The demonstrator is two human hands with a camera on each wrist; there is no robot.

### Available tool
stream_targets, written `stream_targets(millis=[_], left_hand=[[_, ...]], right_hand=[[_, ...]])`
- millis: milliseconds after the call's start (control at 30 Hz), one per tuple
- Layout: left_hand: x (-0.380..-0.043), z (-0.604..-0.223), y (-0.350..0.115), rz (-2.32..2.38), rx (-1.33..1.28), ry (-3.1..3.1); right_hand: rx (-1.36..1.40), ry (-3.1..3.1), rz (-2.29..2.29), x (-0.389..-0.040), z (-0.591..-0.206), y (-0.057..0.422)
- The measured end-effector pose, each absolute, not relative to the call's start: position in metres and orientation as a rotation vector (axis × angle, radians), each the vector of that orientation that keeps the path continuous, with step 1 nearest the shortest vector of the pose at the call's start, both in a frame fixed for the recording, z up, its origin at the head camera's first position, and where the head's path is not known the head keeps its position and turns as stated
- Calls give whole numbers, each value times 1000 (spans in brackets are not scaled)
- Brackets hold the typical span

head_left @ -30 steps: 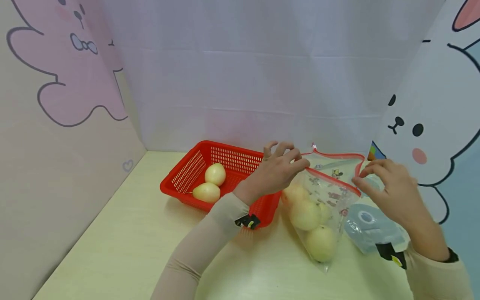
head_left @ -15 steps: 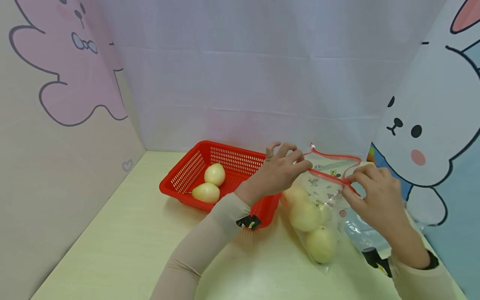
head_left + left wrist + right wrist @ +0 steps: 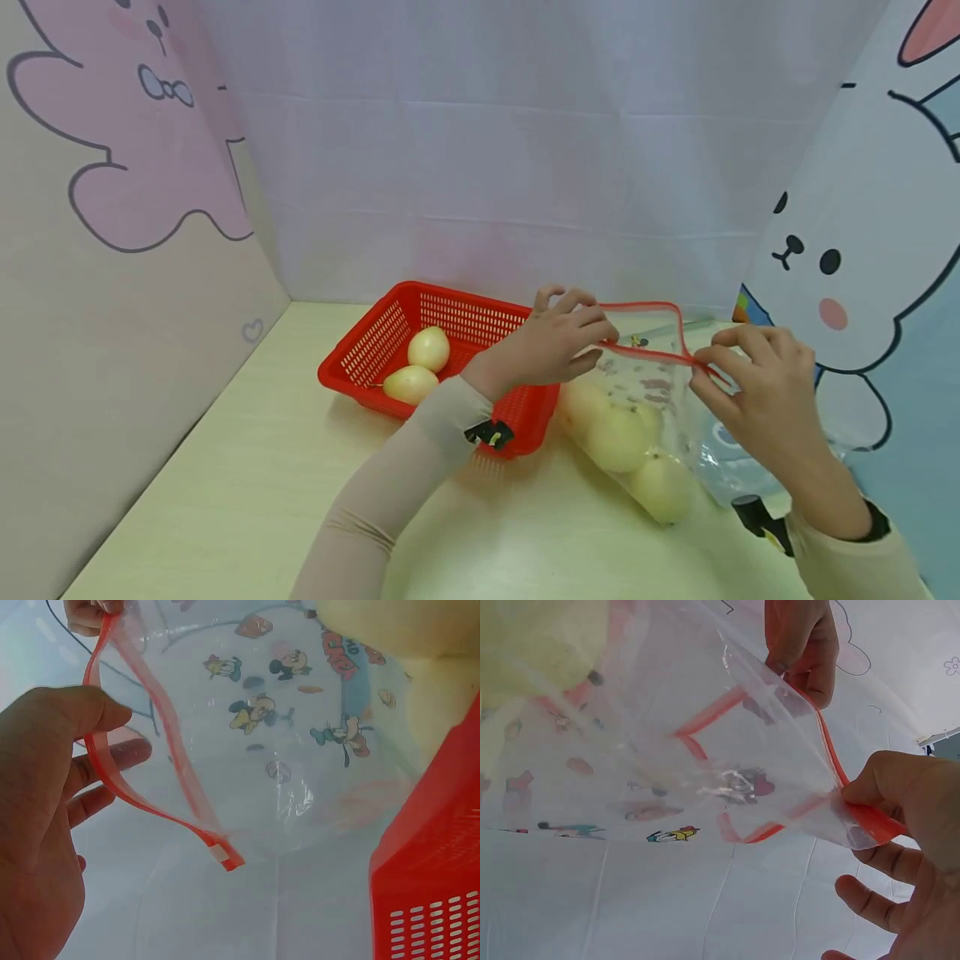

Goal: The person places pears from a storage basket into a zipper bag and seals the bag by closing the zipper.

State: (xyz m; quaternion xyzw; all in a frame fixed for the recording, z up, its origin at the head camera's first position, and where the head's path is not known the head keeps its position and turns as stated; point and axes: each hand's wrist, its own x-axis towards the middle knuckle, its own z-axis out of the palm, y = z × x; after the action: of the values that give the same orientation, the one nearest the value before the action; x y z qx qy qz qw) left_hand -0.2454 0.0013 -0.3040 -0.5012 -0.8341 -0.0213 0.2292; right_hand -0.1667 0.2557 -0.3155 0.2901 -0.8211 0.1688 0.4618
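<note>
A clear zip bag [image 3: 637, 392] with a red zip rim and cartoon prints holds several pale yellow pears [image 3: 618, 437]. Its bottom lies on the table, and its mouth gapes. My left hand [image 3: 551, 346] has the near rim between thumb and fingers; the left wrist view shows the thumb [image 3: 105, 711] on one side of the red strip. At the right corner of the rim, my right hand [image 3: 765, 400] pinches the zip strip between thumb and index finger, other fingers loosely bent. A pale zip slider [image 3: 219, 853] sits at the rim's far end in the left wrist view.
A red plastic basket [image 3: 352, 354] stands left of the bag, with two pears [image 3: 420, 367] inside. My left forearm crosses over its near side. Behind the right hand lies clear, bluish plastic packaging [image 3: 735, 458]. Printed cloth walls [image 3: 480, 167] enclose the table [image 3: 285, 467].
My right hand has moved left onto the bag's corner and pinched it. The bag's lower end has swung right with its pears, and the rim has shifted left. My left hand stays nearly in place.
</note>
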Motion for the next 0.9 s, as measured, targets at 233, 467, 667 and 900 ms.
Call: stream_targets(millis=[233,467,667,900], left_hand=[[-261,-313,-17,-295,-1368,-2500],[-288,-326,-33,-329,-1065,-2634],[-300,-334,-34,-352,-996,-2590],[-305,-338,-33,-374,-981,-2480]], right_hand=[[735,-2022,366,-169,-312,257],[779,-1998,340,-171,-308,262],[780,-2019,355,-170,-307,265],[770,-1997,384,-173,-307,268]])
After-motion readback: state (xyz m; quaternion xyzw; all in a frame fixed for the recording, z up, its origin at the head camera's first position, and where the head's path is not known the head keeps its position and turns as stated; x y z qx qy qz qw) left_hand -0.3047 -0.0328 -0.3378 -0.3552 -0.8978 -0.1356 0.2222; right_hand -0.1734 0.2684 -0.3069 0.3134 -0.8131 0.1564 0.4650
